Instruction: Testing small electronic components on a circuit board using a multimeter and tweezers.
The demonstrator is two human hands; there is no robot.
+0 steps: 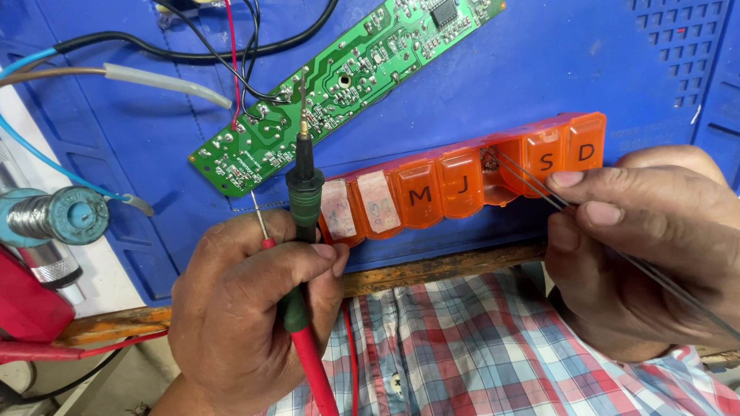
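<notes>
My left hand [247,308] grips two test probes, a black-and-green one [305,192] and a red one [312,362], their metal tips pointing up toward a long green circuit board [339,85]. My right hand [655,246] pinches thin metal tweezers [532,185]. The tweezer tips reach into an open compartment of an orange compartment box [462,185] that lies across the near edge of the blue work surface [555,69]. Small parts sit in that open compartment; what the tips hold is too small to tell.
Black, red, blue and grey wires [193,54] run from the board's left end toward the top left. A teal tool with a metal coil [58,217] and a red object [27,300] lie at the left. A wooden bench edge [432,266] runs below the box, above my checked shirt.
</notes>
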